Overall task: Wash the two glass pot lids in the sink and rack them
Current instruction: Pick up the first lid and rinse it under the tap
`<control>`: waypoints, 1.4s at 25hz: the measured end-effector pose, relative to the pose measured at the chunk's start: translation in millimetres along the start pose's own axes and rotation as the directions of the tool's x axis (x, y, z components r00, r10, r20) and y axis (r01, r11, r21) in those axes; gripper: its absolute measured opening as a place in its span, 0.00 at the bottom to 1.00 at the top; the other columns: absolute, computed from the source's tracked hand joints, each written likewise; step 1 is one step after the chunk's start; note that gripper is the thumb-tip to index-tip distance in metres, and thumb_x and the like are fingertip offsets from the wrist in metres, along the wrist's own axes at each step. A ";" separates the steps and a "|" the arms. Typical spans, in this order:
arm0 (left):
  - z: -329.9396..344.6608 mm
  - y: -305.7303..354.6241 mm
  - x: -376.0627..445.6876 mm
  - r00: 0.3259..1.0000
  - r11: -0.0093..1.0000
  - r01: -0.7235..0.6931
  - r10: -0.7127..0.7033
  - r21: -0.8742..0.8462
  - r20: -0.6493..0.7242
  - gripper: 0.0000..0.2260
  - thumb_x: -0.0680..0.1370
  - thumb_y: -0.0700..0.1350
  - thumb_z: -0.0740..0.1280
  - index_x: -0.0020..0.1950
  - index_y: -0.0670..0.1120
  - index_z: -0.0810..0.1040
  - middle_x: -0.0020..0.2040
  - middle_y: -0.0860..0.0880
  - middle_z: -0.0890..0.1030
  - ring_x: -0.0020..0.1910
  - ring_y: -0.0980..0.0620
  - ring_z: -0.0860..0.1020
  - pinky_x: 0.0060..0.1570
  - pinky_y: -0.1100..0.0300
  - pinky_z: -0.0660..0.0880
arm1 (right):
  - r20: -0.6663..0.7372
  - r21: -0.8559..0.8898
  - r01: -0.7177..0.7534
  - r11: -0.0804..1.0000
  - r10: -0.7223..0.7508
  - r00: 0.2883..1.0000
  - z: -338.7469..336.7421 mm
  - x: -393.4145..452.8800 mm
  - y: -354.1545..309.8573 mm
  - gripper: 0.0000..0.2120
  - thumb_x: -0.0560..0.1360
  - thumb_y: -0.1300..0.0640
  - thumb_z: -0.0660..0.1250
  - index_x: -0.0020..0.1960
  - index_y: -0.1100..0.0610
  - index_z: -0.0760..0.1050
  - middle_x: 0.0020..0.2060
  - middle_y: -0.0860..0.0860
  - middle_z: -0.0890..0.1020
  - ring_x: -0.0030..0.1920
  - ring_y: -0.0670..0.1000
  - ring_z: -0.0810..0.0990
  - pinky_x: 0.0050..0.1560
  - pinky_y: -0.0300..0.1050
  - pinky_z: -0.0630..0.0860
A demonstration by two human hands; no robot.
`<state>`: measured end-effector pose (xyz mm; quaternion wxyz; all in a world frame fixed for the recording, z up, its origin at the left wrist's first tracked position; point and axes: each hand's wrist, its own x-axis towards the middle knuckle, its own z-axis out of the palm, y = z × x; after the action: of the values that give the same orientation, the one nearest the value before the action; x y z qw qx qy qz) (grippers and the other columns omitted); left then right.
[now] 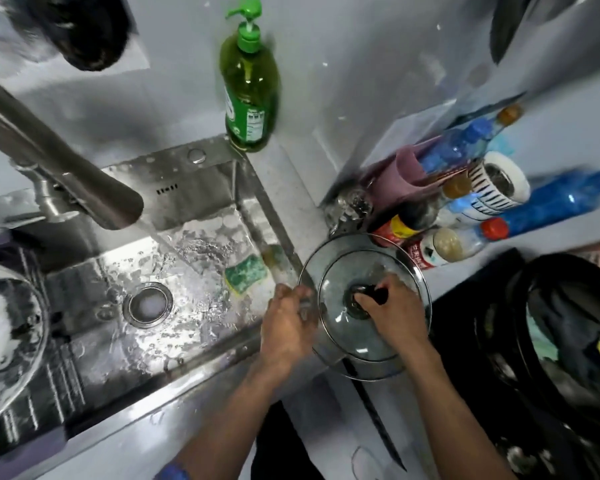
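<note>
On the counter just right of the sink (201,199), two glass lids are lying stacked, a smaller lid (340,327) sitting on a larger lid (409,265). The right hand (395,313) is gripping the black knob (371,294) at the centre of the upper one, fingers curled over it from the right. The left hand (288,327) is lying at the lids' left edge, over the sink's right rim, its fingers curling round that edge and pinching it. Both lids are sitting between the hands, with the left one partly over the basin. Water is running from the tap (84,181) into the basin, well left of the lids. A green sponge (246,273) is lying in the sink's right corner, near the left hand's fingertips. A soap bottle (250,95) is standing behind the sink. Bottles (465,216) are crowding the counter beyond the lids.
</note>
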<state>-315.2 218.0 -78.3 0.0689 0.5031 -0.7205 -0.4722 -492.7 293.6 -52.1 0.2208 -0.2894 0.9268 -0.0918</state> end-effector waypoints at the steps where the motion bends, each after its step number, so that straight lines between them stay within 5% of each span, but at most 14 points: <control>1: 2.7 -1.1 0.1 1.000 1.000 -0.013 0.013 -0.016 -0.010 0.14 0.76 0.39 0.71 0.61 0.47 0.79 0.60 0.45 0.75 0.54 0.46 0.76 0.52 0.60 0.70 | 0.015 -0.006 -0.002 1.000 0.002 1.000 -0.6 1.7 0.4 0.21 0.72 0.41 0.73 0.54 0.54 0.71 0.53 0.55 0.82 0.55 0.59 0.80 0.46 0.46 0.68; 5: -6.4 -2.0 -3.9 0.996 0.937 0.091 -0.094 -0.338 0.006 0.13 0.76 0.33 0.69 0.49 0.51 0.82 0.50 0.55 0.76 0.49 0.49 0.80 0.52 0.57 0.80 | -0.010 -0.278 -0.028 0.960 0.027 1.000 -17.7 -13.5 -10.7 0.31 0.73 0.35 0.67 0.67 0.55 0.67 0.64 0.57 0.75 0.63 0.61 0.75 0.55 0.55 0.75; 8: -44.5 -13.2 -4.6 0.946 0.783 0.182 -0.304 -0.595 -0.111 0.16 0.77 0.30 0.66 0.43 0.52 0.80 0.45 0.53 0.81 0.45 0.53 0.78 0.44 0.70 0.74 | -0.173 -0.207 0.209 0.956 -0.246 0.954 -15.9 -34.3 -55.9 0.20 0.75 0.44 0.67 0.59 0.56 0.73 0.56 0.60 0.78 0.55 0.62 0.76 0.49 0.55 0.74; 11: -110.3 -61.9 -18.4 0.766 0.461 0.180 -0.620 -0.869 -0.170 0.15 0.78 0.29 0.61 0.45 0.47 0.79 0.38 0.50 0.79 0.39 0.51 0.75 0.35 0.67 0.71 | 0.053 0.048 0.504 0.863 -0.506 0.861 25.2 -58.6 -141.0 0.08 0.76 0.49 0.67 0.52 0.52 0.74 0.49 0.53 0.79 0.47 0.59 0.78 0.42 0.50 0.74; 13: -149.6 -109.7 -40.2 0.618 0.208 0.113 -0.781 -0.972 -0.096 0.11 0.80 0.33 0.61 0.48 0.46 0.79 0.36 0.49 0.79 0.35 0.51 0.75 0.33 0.63 0.72 | 0.276 0.156 0.533 0.831 -0.555 0.785 64.0 -70.9 -192.4 0.06 0.77 0.51 0.69 0.51 0.51 0.75 0.48 0.47 0.80 0.46 0.53 0.80 0.44 0.46 0.74; 16: -198.5 -178.2 -80.3 0.493 -0.141 -0.080 -0.866 -0.987 0.084 0.08 0.82 0.42 0.60 0.45 0.45 0.75 0.39 0.47 0.78 0.38 0.49 0.75 0.45 0.55 0.72 | 0.451 0.377 0.354 0.856 -0.503 0.737 119.2 -74.6 -250.0 0.03 0.76 0.56 0.71 0.49 0.53 0.79 0.45 0.46 0.83 0.46 0.50 0.82 0.42 0.40 0.73; 18: -210.3 -207.3 -93.2 0.470 -0.250 -0.239 -0.875 -0.938 0.114 0.07 0.82 0.42 0.61 0.45 0.44 0.75 0.41 0.45 0.77 0.38 0.48 0.77 0.43 0.54 0.76 | 0.509 0.448 0.177 0.876 -0.413 0.755 135.0 -67.3 -265.1 0.03 0.77 0.58 0.70 0.50 0.52 0.81 0.43 0.48 0.84 0.42 0.50 0.82 0.40 0.42 0.78; 21: -215.6 -234.0 -101.7 0.431 -0.270 -0.353 -0.897 -0.896 0.101 0.09 0.82 0.40 0.64 0.42 0.43 0.76 0.34 0.45 0.80 0.31 0.50 0.80 0.27 0.60 0.79 | 0.560 0.487 -0.029 0.873 -0.286 0.777 139.1 -58.1 -267.8 0.04 0.79 0.61 0.67 0.50 0.54 0.80 0.38 0.52 0.83 0.35 0.50 0.80 0.31 0.42 0.76; 24: -223.7 -252.5 -97.1 0.409 -0.271 -0.338 -0.905 -0.901 0.118 0.06 0.83 0.41 0.64 0.46 0.44 0.76 0.43 0.47 0.79 0.37 0.52 0.79 0.27 0.62 0.80 | 0.559 0.510 -0.059 0.858 -0.278 0.781 130.6 -50.4 -265.2 0.05 0.79 0.61 0.67 0.50 0.53 0.81 0.39 0.53 0.84 0.35 0.50 0.81 0.32 0.42 0.78; 27: -230.9 -250.7 -89.5 0.325 -0.147 -0.352 -0.945 -0.924 0.027 0.09 0.82 0.34 0.62 0.58 0.46 0.72 0.47 0.45 0.80 0.39 0.50 0.80 0.26 0.59 0.81 | 0.598 0.543 -0.152 0.826 -0.253 0.761 120.3 -39.4 -259.3 0.04 0.79 0.58 0.67 0.53 0.54 0.80 0.45 0.53 0.86 0.39 0.51 0.85 0.34 0.43 0.81; 29: -234.5 -241.3 -95.1 0.277 -0.038 -0.395 -0.958 -0.918 -0.079 0.14 0.78 0.27 0.62 0.56 0.44 0.71 0.45 0.41 0.82 0.36 0.48 0.82 0.25 0.58 0.80 | 0.626 0.537 -0.182 0.824 -0.245 0.740 119.3 -33.6 -256.4 0.05 0.80 0.56 0.67 0.54 0.54 0.80 0.47 0.53 0.86 0.41 0.52 0.86 0.36 0.45 0.81; 32: -234.8 -231.6 -119.4 0.334 0.051 -0.328 -0.928 -0.943 -0.166 0.17 0.74 0.25 0.65 0.54 0.44 0.74 0.44 0.40 0.85 0.37 0.44 0.85 0.26 0.59 0.79 | 0.645 0.525 -0.200 0.827 -0.233 0.728 126.7 -31.9 -258.4 0.05 0.79 0.56 0.67 0.54 0.55 0.79 0.50 0.55 0.86 0.46 0.54 0.85 0.40 0.47 0.80; 35: -221.7 -219.7 -142.2 0.536 0.109 -0.192 -0.821 -0.975 -0.198 0.18 0.73 0.25 0.65 0.57 0.44 0.75 0.49 0.39 0.87 0.40 0.40 0.86 0.32 0.56 0.81 | 0.661 0.551 -0.220 0.805 -0.260 0.703 133.1 -38.0 -263.5 0.07 0.80 0.53 0.66 0.53 0.55 0.81 0.50 0.56 0.86 0.45 0.54 0.86 0.42 0.49 0.81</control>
<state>26.0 184.4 -68.9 0.5298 0.6458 -0.0008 -0.5498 -272.5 95.0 -77.9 0.6378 -0.2286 0.6879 -0.2602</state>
